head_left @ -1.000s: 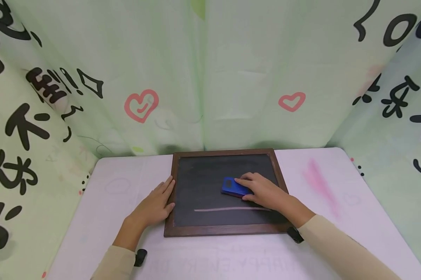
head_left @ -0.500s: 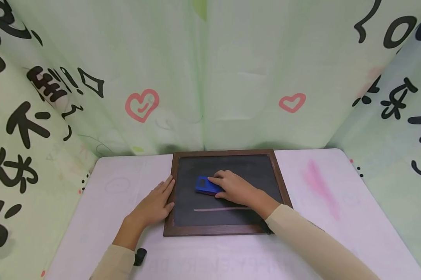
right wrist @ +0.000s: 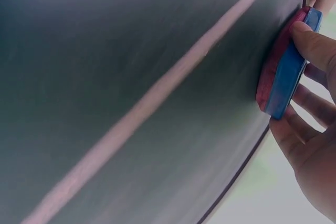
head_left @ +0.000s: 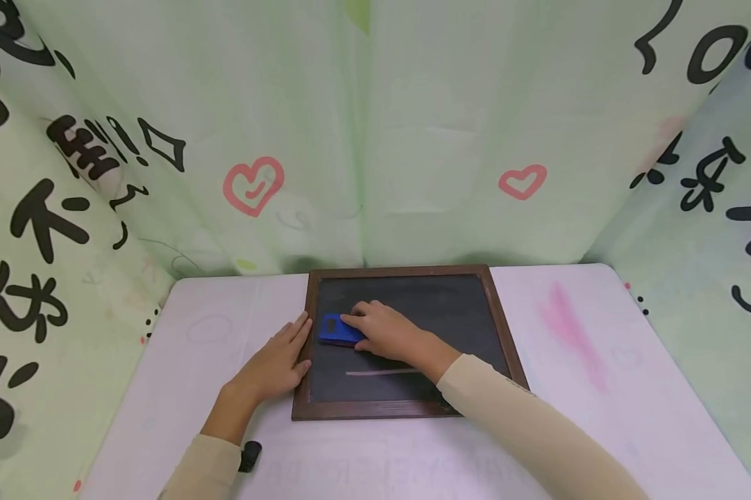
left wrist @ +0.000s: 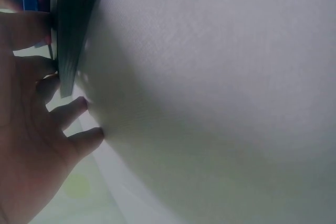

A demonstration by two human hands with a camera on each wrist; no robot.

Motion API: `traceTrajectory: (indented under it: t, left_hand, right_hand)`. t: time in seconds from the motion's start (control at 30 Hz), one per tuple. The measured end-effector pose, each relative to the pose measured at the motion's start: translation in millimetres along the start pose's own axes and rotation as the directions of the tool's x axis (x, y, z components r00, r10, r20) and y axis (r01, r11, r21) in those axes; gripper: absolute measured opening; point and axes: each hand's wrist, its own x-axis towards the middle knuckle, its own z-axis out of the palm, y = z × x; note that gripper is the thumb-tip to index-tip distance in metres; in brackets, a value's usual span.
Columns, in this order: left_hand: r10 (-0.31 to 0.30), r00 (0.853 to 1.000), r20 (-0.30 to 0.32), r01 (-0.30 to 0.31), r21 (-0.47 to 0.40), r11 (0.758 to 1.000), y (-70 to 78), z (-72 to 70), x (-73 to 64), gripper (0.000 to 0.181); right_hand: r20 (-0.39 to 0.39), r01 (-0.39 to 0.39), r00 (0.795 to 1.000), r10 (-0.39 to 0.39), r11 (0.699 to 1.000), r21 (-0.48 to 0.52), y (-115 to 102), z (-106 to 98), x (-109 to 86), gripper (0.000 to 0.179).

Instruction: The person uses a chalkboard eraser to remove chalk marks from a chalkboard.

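A small blackboard (head_left: 438, 312) in a brown wooden frame lies on the table, with a pale pink chalk line (head_left: 378, 372) across its lower part. My right hand (head_left: 391, 337) grips a blue chalkboard eraser (head_left: 338, 329) near the board's left side, above the line. In the right wrist view the eraser (right wrist: 286, 74) shows a red felt face against the board, the thumb on one side and fingers on the other. My left hand (head_left: 272, 368) rests on the left frame edge with its fingers fairly straight; in the left wrist view the fingers (left wrist: 31, 30) touch that edge.
The white table (head_left: 225, 305) carries a pink smear (head_left: 572, 333) right of the board. A pale green curtain (head_left: 425, 125) with black writing and red hearts stands behind and on both sides. A black wrist device (head_left: 250, 456) sits at my left cuff.
My right hand has slid the eraser leftward across the board, from right of the middle to near the left frame. The left hand and the board have stayed in place.
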Motion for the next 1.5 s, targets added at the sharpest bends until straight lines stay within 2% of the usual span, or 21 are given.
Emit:
traceTrajectory:
  t: [0.37,0.7,1.07,1.5]
  left_hand:
    - [-0.008,1.0,-0.002,0.008,-0.005,1.0,-0.3,0.1,1.1,0.076]
    - [-0.005,1.0,-0.005,0.005,-0.001,1.0,-1.4,0.7,1.7,0.077]
    - [0.009,1.0,-0.017,-0.009,0.009,1.0,-5.9,4.8,2.3,0.077]
    - [0.016,1.0,-0.02,-0.015,0.008,1.0,-3.7,4.1,1.1,0.077]
  right_hand:
    - [0.035,-0.009,0.999,0.009,1.0,-0.021,-14,1,9.6,0.063]
    - [0.057,0.013,0.998,-0.011,0.999,-0.033,-16,1,6.2,0.063]
    - [0.078,0.07,0.995,-0.067,0.997,-0.028,-17,0,-2.8,0.06]
    - [0.074,0.038,0.996,-0.04,0.999,0.028,3,-1,-26.7,0.06]
